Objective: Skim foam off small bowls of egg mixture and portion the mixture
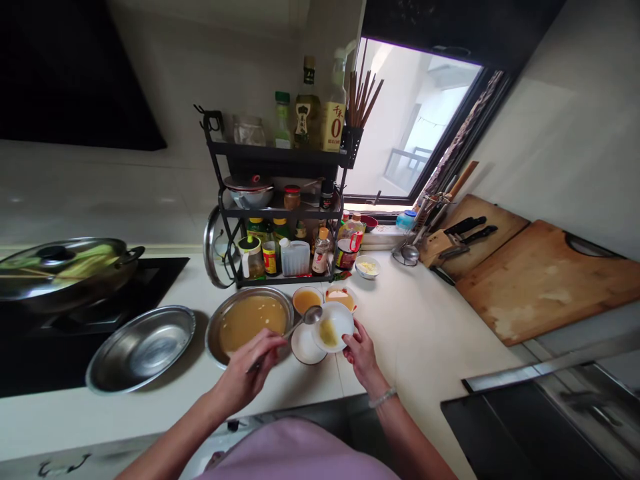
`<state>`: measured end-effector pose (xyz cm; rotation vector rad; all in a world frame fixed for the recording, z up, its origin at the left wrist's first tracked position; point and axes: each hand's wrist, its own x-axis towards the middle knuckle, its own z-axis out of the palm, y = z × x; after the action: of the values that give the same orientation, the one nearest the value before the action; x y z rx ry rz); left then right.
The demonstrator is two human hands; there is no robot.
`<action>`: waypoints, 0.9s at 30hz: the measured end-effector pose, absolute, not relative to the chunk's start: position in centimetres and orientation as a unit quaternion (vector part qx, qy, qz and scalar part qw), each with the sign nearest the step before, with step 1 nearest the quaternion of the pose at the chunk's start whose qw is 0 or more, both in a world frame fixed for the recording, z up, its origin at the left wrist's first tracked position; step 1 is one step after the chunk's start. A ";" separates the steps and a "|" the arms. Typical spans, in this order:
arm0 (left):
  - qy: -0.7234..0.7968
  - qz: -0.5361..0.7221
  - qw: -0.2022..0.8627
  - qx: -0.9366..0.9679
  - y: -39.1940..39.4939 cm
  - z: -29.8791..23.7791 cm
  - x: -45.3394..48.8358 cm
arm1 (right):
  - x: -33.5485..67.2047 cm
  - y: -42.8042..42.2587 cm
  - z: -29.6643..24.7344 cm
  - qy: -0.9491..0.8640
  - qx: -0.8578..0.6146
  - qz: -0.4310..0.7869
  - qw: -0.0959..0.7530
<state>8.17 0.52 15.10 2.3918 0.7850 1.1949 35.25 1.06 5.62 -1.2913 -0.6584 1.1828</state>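
My left hand [257, 360] is closed round the handle of a metal spoon [313, 315]. The spoon's head is at the left rim of a white bowl [345, 320]; whether they touch I cannot tell. Gripping that bowl's right side is my right hand [361, 350], thumb over the rim; the bowl is tilted and has something yellowish inside. Below it to the left stands another white bowl [303, 352]. A metal basin [211, 340] of cloudy yellow-brown liquid lies under and beyond my left hand. Behind are a bowl of orange-brown liquid [307, 300] and a red-patterned bowl [353, 299], partly covered.
A black rack [280, 212] with bottles and jars stands against the wall. On the left are an empty metal basin [155, 350] and a lidded pan [75, 273] on the stove. A small bowl of pale bits [369, 268], a knife block [440, 247] and cutting boards [545, 280] are rightward.
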 end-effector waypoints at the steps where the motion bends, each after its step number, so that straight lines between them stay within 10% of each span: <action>1: 0.266 0.402 0.170 0.859 0.6 15.1 8.7 | 35.2 1.0 5.7 -0.283 -0.557 0.508 0.593; 8: 0.237 0.299 0.142 0.914 1.1 14.6 11.4 | 34.7 0.9 5.6 -0.288 -0.568 0.498 0.588; 18: 0.487 0.445 0.502 0.559 4.0 13.5 11.4 | 35.0 0.6 5.7 -0.250 -0.544 0.520 0.609; 27: 0.482 0.540 0.551 0.416 4.0 13.7 9.6 | 35.5 0.6 5.3 -0.228 -0.532 0.531 0.619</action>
<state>9.64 4.01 13.66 0.9831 1.1399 1.2764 35.49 0.64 5.32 -1.2247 -0.5234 1.2214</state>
